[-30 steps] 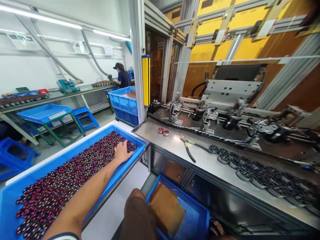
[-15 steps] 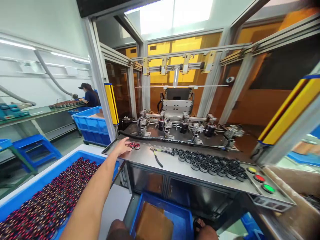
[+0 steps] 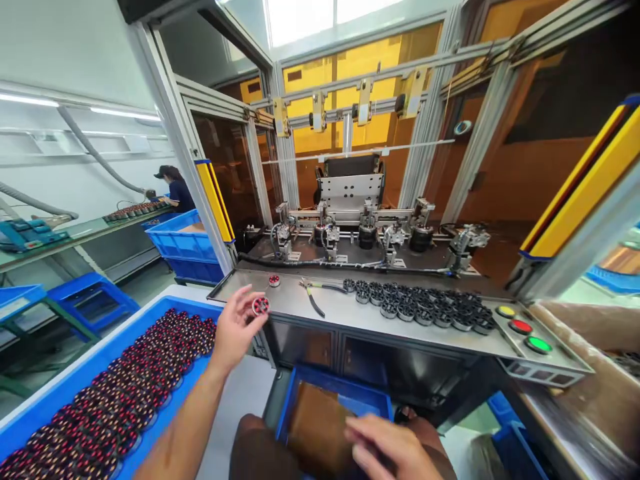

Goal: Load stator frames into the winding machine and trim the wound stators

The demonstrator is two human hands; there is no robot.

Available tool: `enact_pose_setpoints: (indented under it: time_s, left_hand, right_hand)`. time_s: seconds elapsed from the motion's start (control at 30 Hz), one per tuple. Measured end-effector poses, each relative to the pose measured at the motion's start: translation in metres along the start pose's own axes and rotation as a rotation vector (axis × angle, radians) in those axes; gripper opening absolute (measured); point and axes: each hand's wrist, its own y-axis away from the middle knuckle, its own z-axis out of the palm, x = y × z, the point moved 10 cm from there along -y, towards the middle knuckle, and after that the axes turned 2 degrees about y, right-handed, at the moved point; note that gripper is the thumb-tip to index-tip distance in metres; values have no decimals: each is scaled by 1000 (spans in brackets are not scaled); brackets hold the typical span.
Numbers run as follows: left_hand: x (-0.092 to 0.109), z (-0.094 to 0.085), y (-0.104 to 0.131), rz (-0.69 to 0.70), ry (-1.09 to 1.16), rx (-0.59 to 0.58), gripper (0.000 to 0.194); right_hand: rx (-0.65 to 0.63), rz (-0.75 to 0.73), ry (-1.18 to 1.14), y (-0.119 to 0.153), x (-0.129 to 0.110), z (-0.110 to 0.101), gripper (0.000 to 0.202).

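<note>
My left hand (image 3: 236,330) is closed on a small round motor stator (image 3: 261,306) with a red face and silver rim, pinched between thumb and fingers above the bench's front edge. A second red stator (image 3: 275,281) stands on the metal bench just beyond it. Low in the view, my right hand (image 3: 387,445) is smeared by motion; its fingers look stretched apart and nothing shows in them. Below it is a blue crate (image 3: 367,398) holding a brown sheet. Side cutters (image 3: 315,301) with black and green handles lie spread on the bench near the second stator.
A blue bin (image 3: 165,301) of red and copper stators stands at left. Many black round parts (image 3: 425,308) cover the bench's right side, beside yellow, red and green buttons (image 3: 521,326). Clamping fixtures (image 3: 330,240) line the machine behind. A co-worker (image 3: 177,190) works far left.
My left hand has picked up one of the red stators from the bench and drawn it back toward me. My right hand has come into view at the bottom.
</note>
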Motion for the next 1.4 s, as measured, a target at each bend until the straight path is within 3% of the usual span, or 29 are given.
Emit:
enact_pose_setpoints:
  time_s: [0.1,0.17,0.3,0.47,0.63,0.7,0.83,0.93,1.07,1.23,1.4]
  left_hand:
    - [43,21,73,111,102,-30,62]
    - [70,32,109,210,157,-63,65]
    - [89,45,143,275,178,-138,71]
    - [87,54,147,246,256,-191,77]
    - [82,72,145,128,419,-259,71]
    - [84,74,146,146,439,-266,71]
    - [92,67,152,300,252,-225,74]
    - [89,65,153,300,36,-197,63]
    - [91,66,154,314,-47,-156,70]
    - [92,65,157,359,-40,-98,85]
    - [88,66,156,329,-67,-98,83]
  right_hand:
    - [-61,86,-221,-25,-14,13,24]
    - [-104,172,-399,-40,-21,22,32]
    - [-199,298,-626,-42,-31,42,46]
    - [-271,337,-837,-25,-32,51,41]
    - [-448,253,-1120,-15,-21,42,38]
    - [-491,227,-1136,-8,-8,36,37]
    - [-395,275,-1096,6,26,37,29]
    - [-333,330,-1090,18,34,54,29]
    - [-252,384,-1078,25,30,68,28]
    - [-133,394,-1057,21,23,62,27]
    - [-143,419,-1076,15,6,71,33]
